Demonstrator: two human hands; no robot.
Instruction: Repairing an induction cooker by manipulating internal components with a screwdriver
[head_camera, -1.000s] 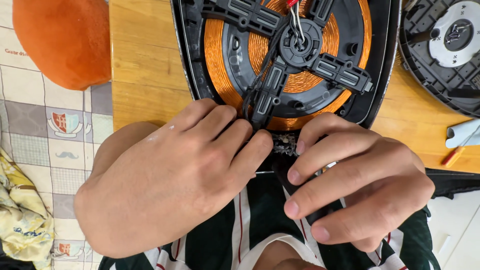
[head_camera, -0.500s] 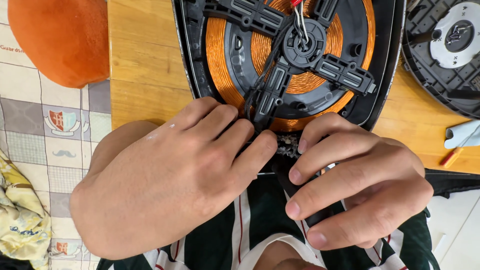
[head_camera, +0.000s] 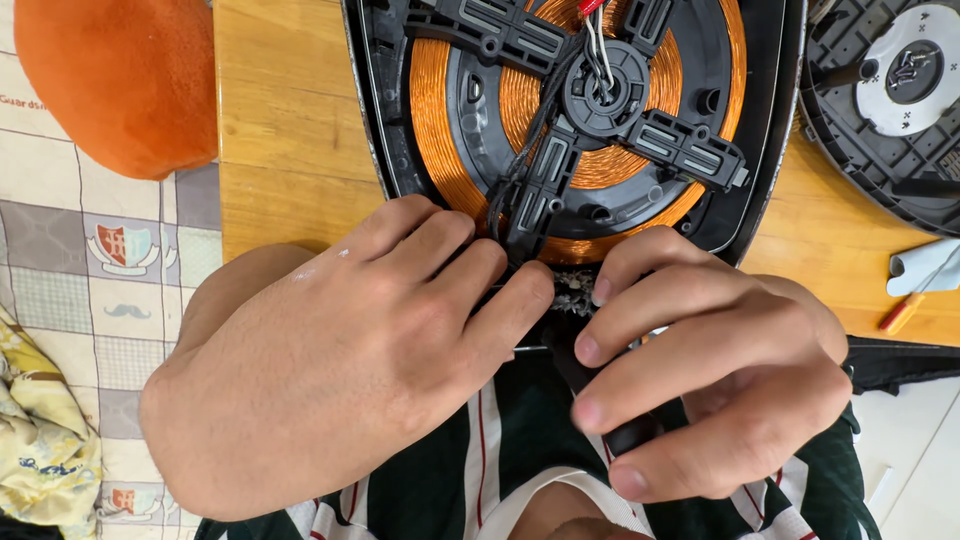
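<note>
The left hand (head_camera: 340, 360) lies with its fingers on the near edge of the opened black plastic cooker base (head_camera: 770, 130), which rests on the light wooden table (head_camera: 280, 130). Inside the base sits a round copper wire coil (head_camera: 435, 120) under a black cross-shaped holder (head_camera: 600, 100). The right hand (head_camera: 710, 385) is closed around a dark slim tool handle (head_camera: 630, 435) just beside the left fingertips.
</note>
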